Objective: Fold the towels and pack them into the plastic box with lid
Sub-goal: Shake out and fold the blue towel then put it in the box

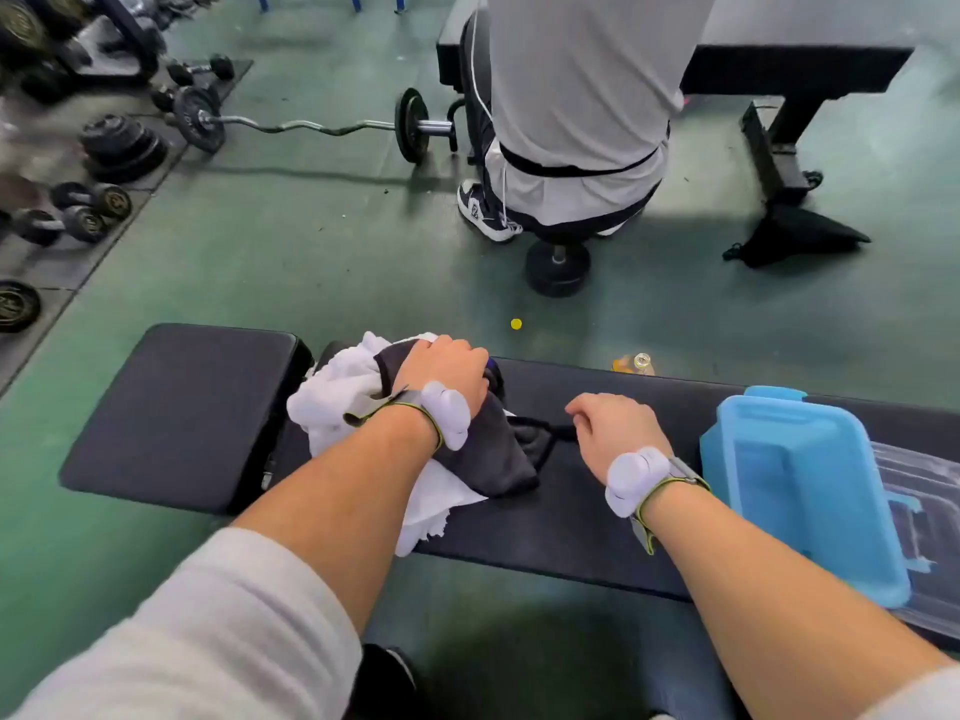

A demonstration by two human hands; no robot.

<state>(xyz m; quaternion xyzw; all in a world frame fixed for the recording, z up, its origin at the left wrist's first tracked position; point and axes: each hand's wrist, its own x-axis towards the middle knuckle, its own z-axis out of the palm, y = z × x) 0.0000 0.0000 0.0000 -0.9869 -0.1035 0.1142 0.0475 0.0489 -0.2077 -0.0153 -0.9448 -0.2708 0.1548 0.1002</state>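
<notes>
Surface: a black padded counter (182, 407), made up of a separate square pad at left and a long pad running right. It stands on green rubber flooring (311, 252) in a gym.

Room: a curl bar (306, 128) loaded with plates lies on the floor at upper left, near dumbbells (78, 210) and stacked weight plates (122, 145) on dark matting. A second person in a grey shirt (582, 96) sits with their back to the camera at a second bench (795, 65). A black drawstring bag (795, 236) lies by that bench's foot. A yellow cap (516, 324) lies on the floor, and a bottle (636, 363) shows just past the counter's far edge.

Task items: a white towel (337, 402) lies bunched on the counter with a dark grey towel (488, 459) on top. The left hand (441, 366) presses palm-down on the dark towel, fingers curled over its far side. The right hand (613, 423) is closed, pinching the dark towel's black-edged corner. The clear plastic box (924, 480) sits at the counter's right end, with the blue lid (800, 485) resting across it.

Markings: gold lettering on the dumbbell ends is illegible.

Obscured: the box is cut off by the right frame edge. Both wrists carry white strapped devices (447, 415).
</notes>
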